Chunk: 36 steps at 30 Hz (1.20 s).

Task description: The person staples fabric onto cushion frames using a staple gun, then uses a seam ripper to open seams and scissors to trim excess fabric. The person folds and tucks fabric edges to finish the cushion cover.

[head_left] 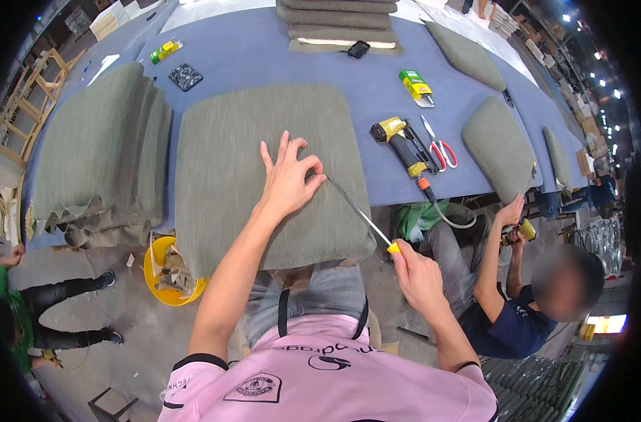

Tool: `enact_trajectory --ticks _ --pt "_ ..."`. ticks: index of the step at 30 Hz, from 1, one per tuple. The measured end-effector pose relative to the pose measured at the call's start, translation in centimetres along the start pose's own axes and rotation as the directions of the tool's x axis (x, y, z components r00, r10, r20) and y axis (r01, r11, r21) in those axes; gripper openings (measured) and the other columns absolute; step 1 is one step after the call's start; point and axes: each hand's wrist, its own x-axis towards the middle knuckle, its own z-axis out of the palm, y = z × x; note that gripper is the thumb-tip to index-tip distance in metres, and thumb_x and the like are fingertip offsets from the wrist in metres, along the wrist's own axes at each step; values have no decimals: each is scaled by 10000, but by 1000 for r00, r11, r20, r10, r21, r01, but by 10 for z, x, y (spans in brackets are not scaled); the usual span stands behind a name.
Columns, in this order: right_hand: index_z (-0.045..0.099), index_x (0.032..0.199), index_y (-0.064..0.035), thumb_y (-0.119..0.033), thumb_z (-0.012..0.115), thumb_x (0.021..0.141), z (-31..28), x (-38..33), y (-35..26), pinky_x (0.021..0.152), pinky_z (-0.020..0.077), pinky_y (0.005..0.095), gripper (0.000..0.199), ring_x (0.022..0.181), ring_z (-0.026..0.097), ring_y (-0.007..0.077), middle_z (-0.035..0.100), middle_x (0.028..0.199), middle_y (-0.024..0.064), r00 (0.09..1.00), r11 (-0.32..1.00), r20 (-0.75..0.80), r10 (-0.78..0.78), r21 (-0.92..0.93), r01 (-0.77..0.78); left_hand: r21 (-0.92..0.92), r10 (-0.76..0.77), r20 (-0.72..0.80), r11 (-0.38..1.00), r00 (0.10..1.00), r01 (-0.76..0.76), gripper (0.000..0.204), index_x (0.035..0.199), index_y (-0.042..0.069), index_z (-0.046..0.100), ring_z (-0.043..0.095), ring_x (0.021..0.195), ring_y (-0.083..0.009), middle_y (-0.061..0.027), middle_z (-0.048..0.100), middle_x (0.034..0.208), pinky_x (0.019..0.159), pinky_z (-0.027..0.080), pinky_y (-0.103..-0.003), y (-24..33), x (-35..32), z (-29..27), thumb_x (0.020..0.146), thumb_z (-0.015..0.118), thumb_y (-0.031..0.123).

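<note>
A square cushion pad covered in grey-green fabric [229,204] lies in front of me at the table's near edge. My right hand [420,281] is wrapped round the yellow handle of a long, thin screwdriver [363,215], whose exact tip shape I cannot make out. Its metal shaft slants up and left across the pad. Above the fabric, the thumb and forefinger of my left hand [289,176] pinch together at the shaft's tip, while the other fingers are spread.
Right of the pad lie a nail gun [408,149] with a hose, red-handled scissors [441,148] and a green-yellow box [415,88]. Stacked covered pads [95,151] stand left, above a yellow bucket [155,264] of scraps. At right a co-worker's hand touches another pad [500,148].
</note>
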Motion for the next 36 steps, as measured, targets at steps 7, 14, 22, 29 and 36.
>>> enact_trajectory --ticks 7,14,22,29,36 --pt "651 1389 -93 -288 644 1092 6 -3 15 687 571 547 355 769 735 436 756 887 208 999 999 -25 -40 9 40 -2 35 -52 999 998 -35 162 977 175 707 254 1637 -494 -180 510 1566 1271 35 -808 2 -5 6 949 828 280" --pt "650 1393 -93 -285 659 1082 10 -2 27 677 571 552 366 784 746 420 756 893 198 998 998 -7 -59 17 59 16 -22 -26 1000 999 23 172 951 185 694 251 1650 -461 -136 503 1574 1291 24 -766 4 -4 5 928 825 296" --pt "611 1172 -67 -535 456 1181 64 12 73 423 369 277 493 476 426 112 492 656 7 750 292 649 -127 747 -598 -2 -152 0 988 988 152 333 941 177 711 245 1643 -437 -137 493 1581 1287 -18 -769 15 8 10 889 866 467" --pt "617 1310 -32 -592 377 1185 117 47 123 369 275 234 622 450 338 54 414 621 -35 513 -80 671 -536 564 -822 -183 -120 98 973 988 137 348 948 133 755 267 1640 -396 -109 559 1543 1303 -54 -726 12 11 -10 932 833 471" --pt "703 1290 -55 -400 548 1167 37 20 74 498 312 225 398 553 397 28 488 694 -57 868 470 496 -20 771 -430 -409 -181 -132 905 974 113 202 1018 68 745 586 1439 -376 -98 731 1291 1241 389 -523 -15 -45 -36 980 804 257"
